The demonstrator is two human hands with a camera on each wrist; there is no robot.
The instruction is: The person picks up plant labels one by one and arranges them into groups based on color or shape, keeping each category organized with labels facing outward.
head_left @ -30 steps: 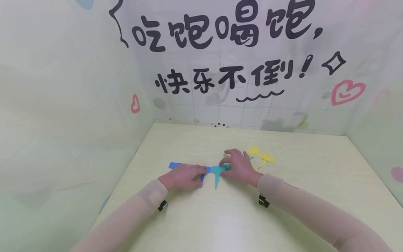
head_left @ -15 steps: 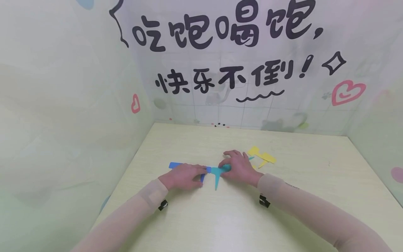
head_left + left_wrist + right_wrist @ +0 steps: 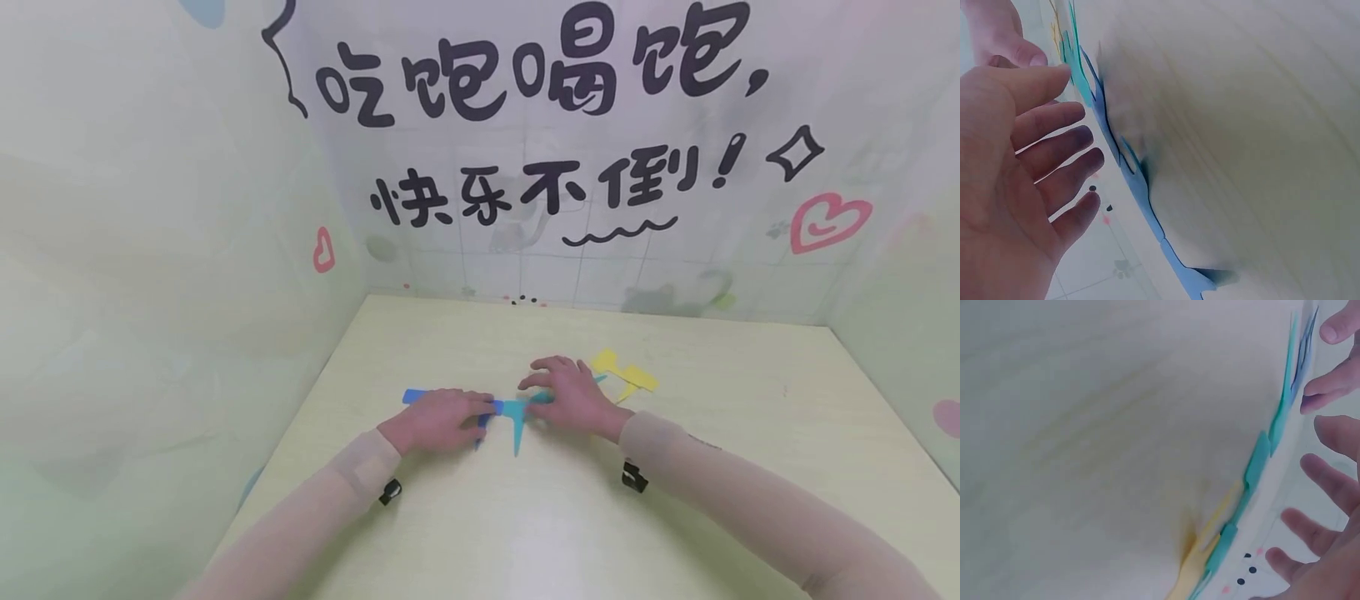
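T-shaped plastic plant labels lie in a row across the table: blue ones at the left, teal to their right, yellow at the far right. My left hand [image 3: 438, 419] rests low over the blue labels [image 3: 415, 396], hiding part of them; its fingertips are at the blue end beside a teal label [image 3: 515, 410]. In the left wrist view its fingers are apart and loosely bent. Over the teal labels hovers my right hand [image 3: 573, 400], thumb near the table and index finger raised. The right wrist view shows its fingers spread, with teal labels [image 3: 1259, 457] beside them.
Yellow plant labels [image 3: 640, 377] lie just beyond my right hand, partly overlapping. The pale wooden table [image 3: 495, 517] ends at a printed back curtain [image 3: 480, 258], with curtains at both sides too.
My right hand has loosened from the teal label, its index finger lifting away and the hand shifting slightly right. My left hand stays nearly in place over the blue labels.
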